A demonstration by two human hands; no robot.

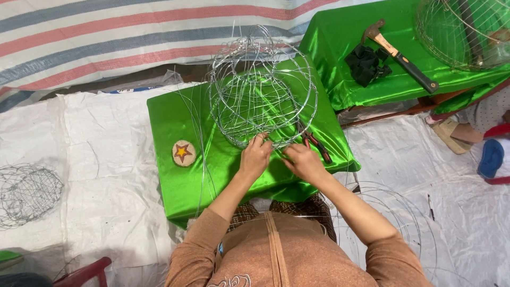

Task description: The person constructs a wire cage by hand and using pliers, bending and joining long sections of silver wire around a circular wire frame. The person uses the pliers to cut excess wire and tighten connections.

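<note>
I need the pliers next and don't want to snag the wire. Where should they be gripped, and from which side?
Probably by the red handles of the pliers, coming from the right with the right hand. The handles point down-right, free of the wire basket, while the jaw end lies tucked under its rim on the green cloth.

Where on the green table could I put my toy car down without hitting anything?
Bare green cloth lies left of the wire basket, above the star disc. It is crowded at the near edge, where both hands and the pliers sit.

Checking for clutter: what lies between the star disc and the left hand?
Head view: only bare green cloth with thin loose wires between star disc and left hand.
</note>
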